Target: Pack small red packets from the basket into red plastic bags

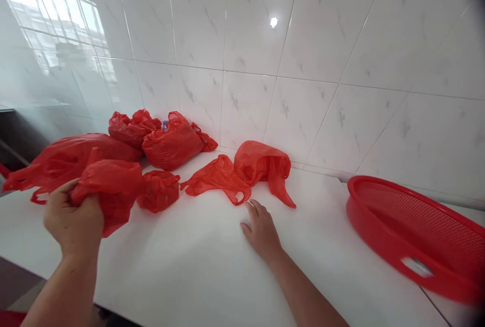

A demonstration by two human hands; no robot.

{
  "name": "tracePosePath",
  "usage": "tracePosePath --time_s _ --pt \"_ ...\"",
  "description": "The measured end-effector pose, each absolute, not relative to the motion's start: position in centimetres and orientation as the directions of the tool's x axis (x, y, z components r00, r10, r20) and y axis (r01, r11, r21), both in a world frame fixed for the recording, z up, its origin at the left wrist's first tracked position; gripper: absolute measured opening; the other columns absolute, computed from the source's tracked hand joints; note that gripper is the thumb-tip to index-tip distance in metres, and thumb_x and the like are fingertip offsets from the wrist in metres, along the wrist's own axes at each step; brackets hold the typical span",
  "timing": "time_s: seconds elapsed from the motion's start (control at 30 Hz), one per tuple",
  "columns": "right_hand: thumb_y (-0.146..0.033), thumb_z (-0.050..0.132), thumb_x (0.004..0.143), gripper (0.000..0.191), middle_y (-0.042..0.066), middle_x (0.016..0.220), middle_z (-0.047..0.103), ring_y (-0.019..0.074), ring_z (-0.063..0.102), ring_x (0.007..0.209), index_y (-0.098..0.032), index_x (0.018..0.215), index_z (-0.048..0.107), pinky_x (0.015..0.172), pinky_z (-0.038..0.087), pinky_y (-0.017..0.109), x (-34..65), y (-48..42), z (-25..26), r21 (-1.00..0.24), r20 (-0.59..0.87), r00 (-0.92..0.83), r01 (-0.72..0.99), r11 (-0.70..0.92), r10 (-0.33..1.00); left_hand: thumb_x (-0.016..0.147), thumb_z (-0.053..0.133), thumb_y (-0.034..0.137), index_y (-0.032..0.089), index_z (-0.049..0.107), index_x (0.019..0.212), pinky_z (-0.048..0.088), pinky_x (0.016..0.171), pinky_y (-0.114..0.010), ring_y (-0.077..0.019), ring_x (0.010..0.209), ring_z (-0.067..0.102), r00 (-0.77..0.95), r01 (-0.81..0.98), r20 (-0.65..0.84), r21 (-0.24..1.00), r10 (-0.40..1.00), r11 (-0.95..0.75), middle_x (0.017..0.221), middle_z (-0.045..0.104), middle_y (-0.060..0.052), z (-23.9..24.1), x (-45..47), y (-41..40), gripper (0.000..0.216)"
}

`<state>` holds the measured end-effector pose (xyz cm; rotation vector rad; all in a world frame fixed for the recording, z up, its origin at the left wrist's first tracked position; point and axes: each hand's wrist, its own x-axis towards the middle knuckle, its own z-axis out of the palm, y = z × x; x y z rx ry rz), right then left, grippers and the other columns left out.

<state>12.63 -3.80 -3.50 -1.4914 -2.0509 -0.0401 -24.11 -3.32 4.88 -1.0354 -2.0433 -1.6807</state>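
My left hand (76,218) is closed on a red plastic bag (113,183), raised above the left part of the white table (182,266). Whether anything is inside that bag I cannot tell. With thumb and fingers apart, my right hand (261,228) reaches low over the table, close to the handle loop of a limp red bag (217,178). Contact between its fingertips and the loop is not clear. Just behind, a second crumpled bag (261,160) lies against the wall with its mouth open.
Several filled red bags (172,142) sit along the wall at the left, and a small bundled one (158,190) stands before them. On the right rests a large red plastic basket (379,231) with a mesh bottom. White tiled wall (250,39) bounds the table's back.
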Motion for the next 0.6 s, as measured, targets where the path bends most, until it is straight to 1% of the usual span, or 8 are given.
tracePosePath --time_s 0.03,0.1,0.17,0.23,0.27,0.37,0.5,0.6 --pt "-0.023 0.051 0.080 0.053 0.011 0.135 0.042 0.0249 0.041 0.120 -0.018 0.132 0.040 0.098 0.038 0.040 12.3 -3.7 -3.5 -0.305 0.472 -0.208 0.874 0.379 0.857 0.072 0.059 0.039 0.017 0.052 0.121 0.048 0.085 -0.043 -0.0272 0.097 0.060 -0.688 0.689 0.589 0.714 0.424 0.126 0.108 0.064 -0.007 4.4 -24.4 -2.9 0.054" --pt "-0.026 0.053 0.080 0.057 0.012 0.139 0.038 0.0249 0.038 0.123 -0.016 0.134 0.037 0.100 0.036 0.040 12.0 -3.5 -3.4 -0.304 0.458 -0.226 0.869 0.391 0.859 0.068 0.063 0.045 0.013 0.044 0.128 0.043 0.091 -0.049 -0.0339 0.112 0.051 -0.625 0.745 0.553 0.634 0.552 0.207 0.120 0.057 -0.015 3.8 -24.1 -2.6 0.071" --pt "-0.031 0.053 0.081 0.061 0.012 0.143 0.035 0.0248 0.035 0.127 -0.015 0.137 0.034 0.101 0.035 0.041 12.1 -3.5 -3.2 -0.312 0.441 -0.239 0.863 0.397 0.865 0.069 0.063 0.049 0.011 0.039 0.131 0.034 0.099 -0.054 -0.0372 0.127 0.034 -0.541 0.821 0.623 0.537 0.566 0.194 0.134 0.042 -0.021 3.7 -22.6 -2.7 0.077" --pt "-0.036 0.053 0.083 0.064 0.012 0.145 0.031 0.0251 0.032 0.129 -0.015 0.139 0.030 0.102 0.033 0.041 12.1 -3.4 -3.1 -0.319 0.418 -0.257 0.856 0.406 0.871 0.073 0.060 0.047 0.014 0.038 0.132 0.026 0.104 -0.054 -0.0361 0.133 0.024 -0.460 0.874 0.720 0.472 0.520 0.120 0.143 0.028 -0.021 3.7 -20.3 -3.0 0.070" --pt "-0.038 0.052 0.083 0.066 0.012 0.146 0.030 0.0254 0.031 0.130 -0.016 0.140 0.028 0.102 0.033 0.041 12.1 -3.3 -3.0 -0.323 0.405 -0.269 0.852 0.412 0.874 0.075 0.060 0.044 0.015 0.039 0.131 0.023 0.106 -0.053 -0.0352 0.135 0.022 -0.417 0.893 0.757 0.444 0.503 0.072 0.146 0.024 -0.019 3.7 -19.0 -3.1 0.066" --pt "-0.044 0.049 0.085 0.070 0.012 0.148 0.026 0.0259 0.029 0.132 -0.017 0.143 0.022 0.102 0.031 0.042 11.8 -2.9 -2.8 -0.330 0.376 -0.292 0.845 0.421 0.879 0.077 0.060 0.033 0.016 0.045 0.124 0.022 0.108 -0.048 -0.0328 0.134 0.024 -0.247 0.931 0.821 0.348 0.514 -0.109 0.146 0.024 -0.017 3.5 -15.2 -2.5 0.052" --pt "-0.049 0.047 0.085 0.070 0.012 0.148 0.026 0.0282 0.028 0.132 -0.016 0.142 0.024 0.102 0.029 0.043 11.3 -2.1 -3.0 -0.333 0.351 -0.275 0.857 0.394 0.895 0.080 0.055 0.028 0.020 0.047 0.120 0.031 0.104 -0.048 -0.0311 0.131 0.032 0.038 0.895 0.760 0.263 0.649 -0.361 0.143 0.030 -0.014 2.1 -10.9 -0.4 0.041" --pt "-0.047 0.052 0.083 0.069 0.012 0.140 0.041 0.0285 0.036 0.125 -0.016 0.140 0.029 0.100 0.030 0.043 11.1 -1.9 -3.1 -0.330 0.364 -0.275 0.855 0.399 0.890 0.081 0.051 0.027 0.023 0.044 0.124 0.033 0.102 -0.049 -0.0308 0.132 0.030 0.182 0.854 0.685 0.246 0.705 -0.459 0.144 0.028 -0.013 0.4 -8.2 1.5 0.043"
